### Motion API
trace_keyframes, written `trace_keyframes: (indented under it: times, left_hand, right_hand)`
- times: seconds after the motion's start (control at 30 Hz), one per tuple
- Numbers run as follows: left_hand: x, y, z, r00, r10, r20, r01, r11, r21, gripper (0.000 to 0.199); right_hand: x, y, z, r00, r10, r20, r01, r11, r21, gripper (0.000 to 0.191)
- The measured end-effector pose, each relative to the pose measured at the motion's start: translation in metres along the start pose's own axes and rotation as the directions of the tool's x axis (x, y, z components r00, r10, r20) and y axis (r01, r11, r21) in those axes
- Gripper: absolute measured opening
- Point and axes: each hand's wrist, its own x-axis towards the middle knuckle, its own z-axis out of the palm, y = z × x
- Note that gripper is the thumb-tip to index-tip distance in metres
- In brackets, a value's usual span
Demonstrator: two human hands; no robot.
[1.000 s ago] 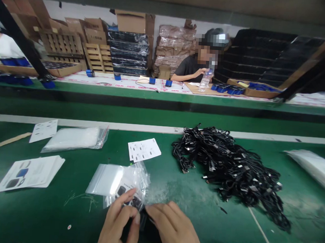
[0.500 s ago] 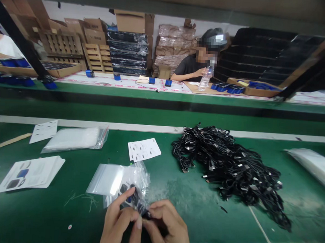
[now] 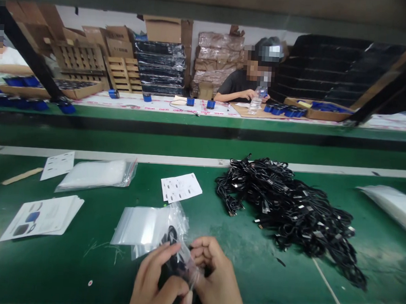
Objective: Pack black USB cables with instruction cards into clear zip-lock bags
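Observation:
At the front edge of the bench, both hands are on a clear plastic bag [image 3: 191, 268] with a coiled black cable [image 3: 172, 235] in it. My left hand [image 3: 155, 280] is closed round the bag and cable from the left, its fingers over the coil. From the right, my right hand [image 3: 217, 279] pinches the bag's edge near the thumb, with its other fingers curled. Just beyond the hands lie flat clear zip bags [image 3: 140, 224], partly behind the held bag. My palms hide the lower part of the cable.
A big heap of black cables [image 3: 289, 207] spreads to the right. Leaflets [image 3: 182, 187] lie ahead; a printed card stack [image 3: 42, 218] and a filled plastic pack [image 3: 94, 175] are on the left. Across the bench, a person [image 3: 238, 83] sits by a plastic bottle [image 3: 256, 102].
The bag with the cable has turned and risen a little between my hands. My right hand has shifted slightly right and up, its fingers now curled apart from the left hand.

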Motion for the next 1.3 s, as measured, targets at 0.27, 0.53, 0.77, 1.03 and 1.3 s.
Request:
trace_keyframes:
  times: [0.27, 0.53, 0.77, 1.03, 1.3]
  left_hand:
    - [0.040, -0.024, -0.037, 0.806, -0.051, 0.589, 0.089, 0.995, -0.035, 0.047]
    - [0.034, -0.011, -0.029, 0.704, -0.429, 0.566, 0.640, 0.728, -0.245, 0.031]
    - [0.025, -0.020, -0.032, 0.682, -0.489, 0.543, 0.716, 0.596, -0.363, 0.027]
    - [0.029, -0.021, -0.035, 0.792, -0.395, 0.466, 0.586, 0.705, -0.399, 0.024]
    - [0.028, -0.014, -0.033, 0.825, -0.456, 0.332, 0.563, 0.702, -0.435, 0.024]
  right_hand:
    - [0.001, -0.023, -0.020, 0.951, 0.044, 0.306, -0.013, 0.995, -0.100, 0.033]
    - [-0.004, -0.030, -0.032, 0.966, 0.036, 0.257, -0.010, 0.995, -0.100, 0.018]
    - [0.000, -0.032, -0.029, 0.980, -0.004, 0.201, 0.058, 0.963, -0.263, 0.020]
    - [-0.002, -0.029, -0.032, 0.982, -0.058, 0.181, 0.116, 0.938, -0.327, 0.020]
    - [-0.004, -0.028, -0.029, 0.980, -0.093, 0.178, 0.153, 0.920, -0.360, 0.019]
